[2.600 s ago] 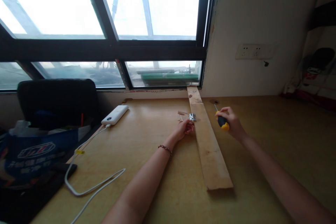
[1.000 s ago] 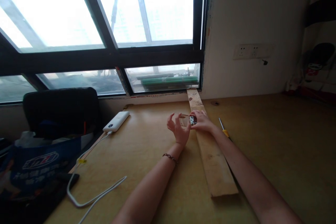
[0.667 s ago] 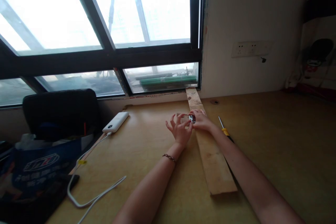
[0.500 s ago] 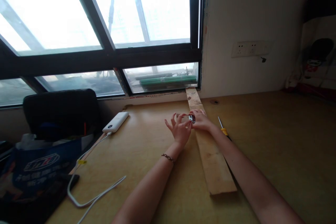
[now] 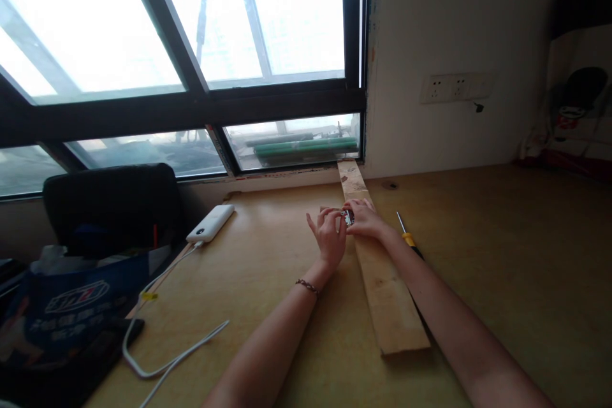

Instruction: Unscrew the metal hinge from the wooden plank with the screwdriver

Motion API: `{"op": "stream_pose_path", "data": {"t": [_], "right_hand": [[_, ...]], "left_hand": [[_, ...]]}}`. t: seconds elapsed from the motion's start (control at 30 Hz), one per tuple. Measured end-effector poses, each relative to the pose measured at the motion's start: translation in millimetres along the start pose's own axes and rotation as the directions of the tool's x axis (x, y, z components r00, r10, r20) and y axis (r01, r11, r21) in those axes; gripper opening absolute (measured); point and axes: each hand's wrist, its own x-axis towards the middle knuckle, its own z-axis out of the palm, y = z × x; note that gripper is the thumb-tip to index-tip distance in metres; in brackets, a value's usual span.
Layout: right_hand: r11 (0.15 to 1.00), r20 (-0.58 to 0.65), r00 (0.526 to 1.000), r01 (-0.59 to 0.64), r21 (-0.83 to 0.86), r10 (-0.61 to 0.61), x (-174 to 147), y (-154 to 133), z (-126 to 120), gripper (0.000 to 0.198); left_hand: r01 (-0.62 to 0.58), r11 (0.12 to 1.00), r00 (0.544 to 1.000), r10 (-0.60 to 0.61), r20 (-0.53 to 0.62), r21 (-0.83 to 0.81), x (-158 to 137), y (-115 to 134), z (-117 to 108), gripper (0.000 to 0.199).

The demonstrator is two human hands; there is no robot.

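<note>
Screwdriver (image 5: 408, 240) down: out of the right hand (image 5: 366, 220) it has gone, and it is now laid on the desk (image 5: 272, 255) just right of the wooden plank (image 5: 389, 296), partly hidden by the forearm. Both hands have been brought together at the plank's left edge, and the spread fingers of the left hand (image 5: 331, 237) have been drawn in. Right there, at that edge, sits the metal hinge (image 5: 349, 218), clamped between the right thumb and fingers; by the left fingertips it is met from the other side, though whether it is pinched by them cannot be told. A brown-edged piece (image 5: 325, 208) is mostly covered by the left hand, left of the plank.

Well left of the plank, past the desk's edge, a blue bag (image 5: 71, 306) is seen near a black chair (image 5: 112, 201). Pale crumpled material (image 5: 62, 262) is held in the bag's open top; deeper contents are lost in shadow. Between bag and plank, a white power bank (image 5: 211, 223) is rested on the desk, plugged into a white cable (image 5: 174, 354) that is looped toward the near side, left of the plank.
</note>
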Motion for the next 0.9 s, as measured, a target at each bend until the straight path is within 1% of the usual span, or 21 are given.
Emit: {"op": "stream_pose_path", "data": {"t": [0.07,0.13,0.2,0.23,0.27,0.3,0.37,0.4,0.43,0.47,0.5,0.53,0.57,0.6,0.67,0.73,0.8,0.9], "right_hand": [[1.0,-0.003,1.0,0.002,-0.006,-0.002,0,0,0,0.063],[1.0,-0.001,1.0,-0.001,-0.006,0.001,-1,0,-1,0.066],[1.0,0.003,1.0,-0.003,-0.006,0.003,-1,0,-1,0.066],[1.0,0.004,1.0,-0.004,-0.006,0.004,-1,0,-1,0.066],[1.0,0.004,1.0,-0.004,-0.008,0.004,-1,0,-1,0.066],[1.0,0.003,1.0,-0.004,-0.01,0.004,-1,0,-1,0.067],[1.0,-0.002,1.0,-0.003,-0.017,0.003,0,0,0,0.068],[1.0,-0.003,1.0,-0.001,-0.021,0.001,0,0,1,0.068],[1.0,-0.003,1.0,-0.002,-0.025,0.002,0,0,1,0.07],[0.999,-0.002,1.0,-0.007,-0.031,0.007,0,0,2,0.072],[0.999,-0.001,1.0,-0.015,-0.037,0.015,0,1,2,0.075],[0.999,0.002,1.0,-0.023,-0.042,0.023,1,1,3,0.077],[0.998,0.005,0.999,-0.031,-0.046,0.031,1,1,3,0.079],[0.998,0.005,0.999,-0.037,-0.049,0.037,1,1,4,0.081],[0.998,0.001,0.999,-0.033,-0.049,0.033,1,1,4,0.08],[0.999,-0.01,1.0,-0.023,-0.045,0.022,1,1,4,0.077],[0.999,-0.015,1.0,-0.012,-0.039,0.012,1,1,4,0.075],[0.999,-0.015,1.0,-0.017,-0.034,0.016,0,1,4,0.075]], "left_hand": [[0.116,0.979,0.992,-0.123,-0.033,-0.168,9,-5,-1,0.014],[0.202,0.917,0.972,-0.23,-0.042,-0.343,25,-11,-7,0.017],[0.222,0.858,0.962,-0.269,-0.037,-0.464,44,-16,-15,0.024],[0.241,0.826,0.958,-0.287,-0.012,-0.509,53,-18,-19,0.022],[0.287,0.78,0.947,-0.317,0.044,-0.556,61,-20,-21,0.018],[0.351,0.723,0.927,-0.358,0.111,-0.596,68,-21,-22,0.013],[0.492,0.62,0.864,-0.435,0.253,-0.611,75,-23,-18,0.004],[0.546,0.607,0.835,-0.455,0.31,-0.578,75,-24,-14,0.001],[0.574,0.635,0.819,-0.453,0.353,-0.518,74,-24,-8,0.002],[0.569,0.699,0.818,-0.429,0.384,-0.432,71,-24,-2,0.004],[0.529,0.783,0.827,-0.389,0.406,-0.327,68,-24,3,0.006],[0.457,0.864,0.841,-0.342,0.419,-0.213,64,-23,8,0.008],[0.366,0.925,0.857,-0.291,0.427,-0.105,61,-22,12,0.011],[0.279,0.96,0.868,-0.247,0.431,-0.012,58,-21,15,0.013],[0.154,0.983,0.878,-0.185,0.441,0.105,55,-20,18,0.017],[0.098,0.983,0.882,-0.158,0.445,0.154,55,-19,18,0.019],[0.097,0.978,0.882,-0.171,0.439,0.186,57,-19,17,0.02],[0.131,0.969,0.872,-0.213,0.44,0.21,59,-21,16,0.019]]}}
